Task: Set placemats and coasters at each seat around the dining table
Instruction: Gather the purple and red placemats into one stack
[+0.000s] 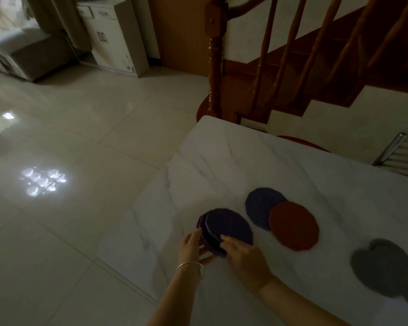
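- Dim room, glossy tiled floor (85, 142) throwing back patches of light, and a white marble-look table (222, 161) reaching in from the lower right.
- Behind the table, a reddish wooden staircase railing (216, 55) climbs to the right; a pale cabinet (113, 36) stands against the far wall on the left.
- Both hands are over the near left part of the table, busy with a stack of round mats (226, 225), a dark blue one on top and a red edge peeking out at the back.
- Left hand (191, 243), silver bangle (190, 267) on the wrist, grips the stack from its left side, fingers curled under it.
- Right hand (242, 252) pinches the near rim of the top blue mat, fingertips lying on its surface.
- Just to the right, two mats already lie flat on the table: a blue mat (260, 205) with a red mat (295, 225) overlapping its near right edge.
- Farther right, well apart from those, a dark shadow (382, 264) falls on the tabletop.
- At the far right edge, a metal chair frame (396, 151) pokes into view beside the table.
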Demonstrator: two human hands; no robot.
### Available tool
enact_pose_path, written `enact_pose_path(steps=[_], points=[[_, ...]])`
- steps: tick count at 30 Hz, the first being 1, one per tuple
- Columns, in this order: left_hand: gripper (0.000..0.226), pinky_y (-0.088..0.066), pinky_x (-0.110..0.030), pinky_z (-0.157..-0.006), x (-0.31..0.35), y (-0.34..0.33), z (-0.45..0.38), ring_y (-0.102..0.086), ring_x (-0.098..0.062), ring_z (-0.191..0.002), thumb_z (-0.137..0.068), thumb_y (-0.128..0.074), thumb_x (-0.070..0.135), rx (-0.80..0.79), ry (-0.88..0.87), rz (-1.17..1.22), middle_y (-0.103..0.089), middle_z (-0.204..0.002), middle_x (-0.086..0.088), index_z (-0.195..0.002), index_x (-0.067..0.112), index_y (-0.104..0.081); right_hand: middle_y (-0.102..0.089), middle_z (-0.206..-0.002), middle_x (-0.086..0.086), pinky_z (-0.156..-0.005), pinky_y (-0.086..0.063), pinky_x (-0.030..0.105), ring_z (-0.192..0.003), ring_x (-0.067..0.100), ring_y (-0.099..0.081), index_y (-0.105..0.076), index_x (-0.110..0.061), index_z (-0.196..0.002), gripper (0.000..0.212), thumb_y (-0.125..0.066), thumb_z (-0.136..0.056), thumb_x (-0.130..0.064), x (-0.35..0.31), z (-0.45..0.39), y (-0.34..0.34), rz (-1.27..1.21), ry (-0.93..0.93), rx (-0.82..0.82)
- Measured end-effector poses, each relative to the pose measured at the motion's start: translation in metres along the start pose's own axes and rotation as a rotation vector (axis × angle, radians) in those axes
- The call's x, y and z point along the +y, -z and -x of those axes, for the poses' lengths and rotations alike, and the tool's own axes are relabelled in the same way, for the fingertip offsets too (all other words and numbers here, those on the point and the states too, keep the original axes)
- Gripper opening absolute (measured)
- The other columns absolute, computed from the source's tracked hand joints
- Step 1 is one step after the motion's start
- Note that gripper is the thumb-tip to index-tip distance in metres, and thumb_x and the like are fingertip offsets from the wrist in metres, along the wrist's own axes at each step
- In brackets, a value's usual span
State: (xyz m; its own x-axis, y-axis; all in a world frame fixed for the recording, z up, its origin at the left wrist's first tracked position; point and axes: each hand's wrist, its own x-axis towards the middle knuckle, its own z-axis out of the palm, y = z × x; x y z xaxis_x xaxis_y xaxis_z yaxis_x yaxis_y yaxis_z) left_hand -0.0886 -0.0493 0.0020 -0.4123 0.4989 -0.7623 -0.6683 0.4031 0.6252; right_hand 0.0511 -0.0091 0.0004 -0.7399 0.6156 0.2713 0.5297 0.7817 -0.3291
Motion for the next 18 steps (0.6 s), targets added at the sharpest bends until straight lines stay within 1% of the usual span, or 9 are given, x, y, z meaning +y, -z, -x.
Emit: enact_pose_path(steps=[4,9,11,13,14,15,16,17,18], points=[[0.026,-0.058,-0.037,-0.053,-0.002,-0.004,0.001,-0.065,-0.037,-0.093,-0.083,-0.069,0.015,0.005,-0.023,-0.048,-0.063,-0.106,-0.021,-0.105,0.008,-0.056,-0.076,-0.09,0.001,-0.054,-0.056,0.019,-0.077,0.011,-0.072,-0.074,-0.011,-0.089,0.047,-0.093,-0.047,-0.013,-0.005,0.006,-0.01,-0.004,-0.035,0.001],[0.031,-0.055,-0.031,-0.047,-0.008,-0.01,0.003,-0.066,-0.035,-0.089,-0.082,-0.069,0.012,0.019,-0.038,-0.062,-0.063,-0.104,-0.022,-0.108,0.004,-0.055,-0.076,-0.089,0.0,-0.057,-0.056,0.018,-0.078,0.009,-0.072,-0.074,-0.013,-0.09,0.04,-0.09,-0.054,-0.017,-0.008,0.005,-0.005,0.024,-0.017,0.014],[0.025,-0.054,-0.03,-0.044,-0.01,-0.01,0.002,-0.065,-0.032,-0.083,-0.084,-0.065,0.009,0.021,-0.042,-0.059,-0.063,-0.1,-0.021,-0.106,0.005,-0.054,-0.075,-0.09,0.002,-0.056,-0.056,0.021,-0.079,0.012,-0.072,-0.073,-0.012,-0.093,0.039,-0.088,-0.057,-0.013,-0.009,0.005,-0.004,-0.025,-0.02,-0.005],[0.017,-0.054,-0.031,-0.043,-0.01,-0.01,0.001,-0.065,-0.033,-0.081,-0.086,-0.062,0.006,0.025,-0.045,-0.066,-0.062,-0.1,-0.023,-0.1,0.006,-0.053,-0.074,-0.097,0.006,-0.056,-0.057,0.024,-0.082,0.016,-0.072,-0.07,-0.01,-0.099,0.039,-0.083,-0.062,-0.009,-0.006,0.007,-0.002,-0.127,-0.054,-0.022],[0.015,-0.054,-0.033,-0.044,-0.01,-0.009,0.001,-0.065,-0.035,-0.084,-0.086,-0.061,0.004,0.023,-0.046,-0.072,-0.062,-0.102,-0.023,-0.098,0.007,-0.053,-0.072,-0.104,0.008,-0.061,-0.059,0.026,-0.089,0.019,-0.071,-0.069,-0.009,-0.103,0.039,-0.08,-0.066,-0.007,0.0,0.008,-0.001,-0.161,-0.09,-0.013],[0.014,-0.055,-0.034,-0.045,-0.01,-0.008,0.0,-0.064,-0.038,-0.088,-0.086,-0.06,0.003,0.02,-0.043,-0.073,-0.061,-0.104,-0.024,-0.097,0.007,-0.053,-0.068,-0.115,0.009,-0.07,-0.059,0.029,-0.101,0.021,-0.067,-0.067,-0.008,-0.109,0.039,-0.077,-0.071,-0.006,0.01,0.01,0.001,-0.172,-0.151,0.01],[0.014,-0.056,-0.035,-0.046,-0.01,-0.008,-0.001,-0.064,-0.04,-0.092,-0.086,-0.06,0.002,0.019,-0.037,-0.069,-0.06,-0.106,-0.023,-0.096,0.007,-0.053,-0.06,-0.128,0.011,-0.085,-0.055,0.032,-0.116,0.024,-0.058,-0.062,-0.008,-0.118,0.042,-0.072,-0.077,-0.005,0.024,0.013,0.003,-0.159,-0.246,0.032],[0.014,-0.056,-0.036,-0.046,-0.009,-0.007,-0.001,-0.063,-0.041,-0.095,-0.085,-0.06,0.001,0.019,-0.03,-0.061,-0.059,-0.107,-0.023,-0.096,0.007,-0.053,-0.048,-0.14,0.011,-0.099,-0.046,0.035,-0.131,0.026,-0.044,-0.054,-0.008,-0.128,0.048,-0.067,-0.082,-0.006,0.041,0.017,0.006,-0.129,-0.363,0.034],[0.014,-0.056,-0.036,-0.046,-0.009,-0.007,-0.002,-0.062,-0.042,-0.097,-0.085,-0.06,0.001,0.019,-0.023,-0.054,-0.059,-0.108,-0.022,-0.095,0.008,-0.053,-0.034,-0.149,0.012,-0.109,-0.034,0.038,-0.14,0.028,-0.027,-0.042,-0.01,-0.138,0.056,-0.063,-0.086,-0.01,0.06,0.021,0.01,-0.082,-0.484,0.019]])
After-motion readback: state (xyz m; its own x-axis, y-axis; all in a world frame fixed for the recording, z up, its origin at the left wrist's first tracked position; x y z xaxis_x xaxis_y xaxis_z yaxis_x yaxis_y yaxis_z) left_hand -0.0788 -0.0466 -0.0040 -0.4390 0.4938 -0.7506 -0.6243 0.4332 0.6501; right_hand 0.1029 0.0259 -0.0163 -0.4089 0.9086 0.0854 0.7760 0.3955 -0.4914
